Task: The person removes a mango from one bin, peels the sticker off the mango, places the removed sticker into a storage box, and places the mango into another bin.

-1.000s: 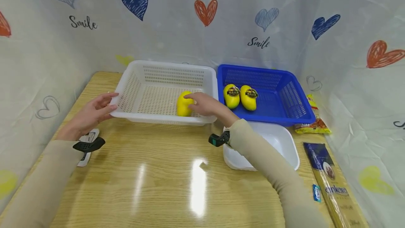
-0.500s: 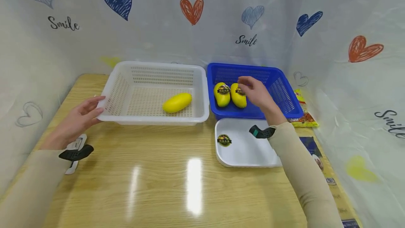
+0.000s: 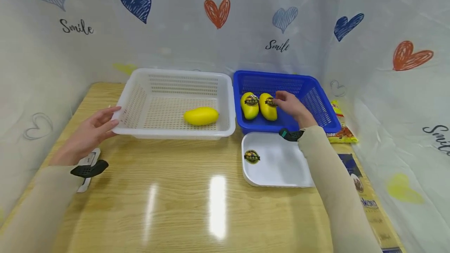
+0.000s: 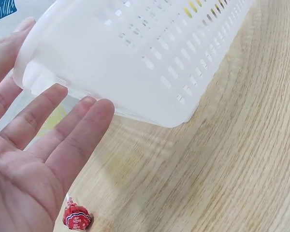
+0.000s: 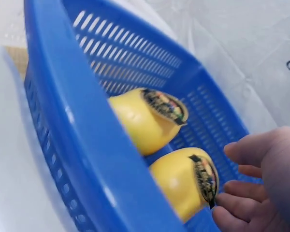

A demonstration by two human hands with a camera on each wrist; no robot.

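Where the wooden table point(image 3: 183, 190) runs nearest me, I note a white tray point(image 3: 281, 167) with one loose sticker point(image 3: 251, 156). Beyond it, my left hand point(image 3: 89, 132) rests flat, fingers straight, against the white basket point(image 3: 140, 100) holding one bare mango point(image 3: 201, 116). Farther right, my right hand point(image 3: 291, 106) pinches the label on the right mango point(image 3: 268, 107) in the blue basket point(image 3: 316, 100).

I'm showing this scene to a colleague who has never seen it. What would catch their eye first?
Probably the blue basket at the back right, where the right hand touches the nearer of two stickered yellow mangoes. Next, the white basket beside it holds one bare mango, with the left hand against its corner. In front, a white tray carries a single peeled sticker.
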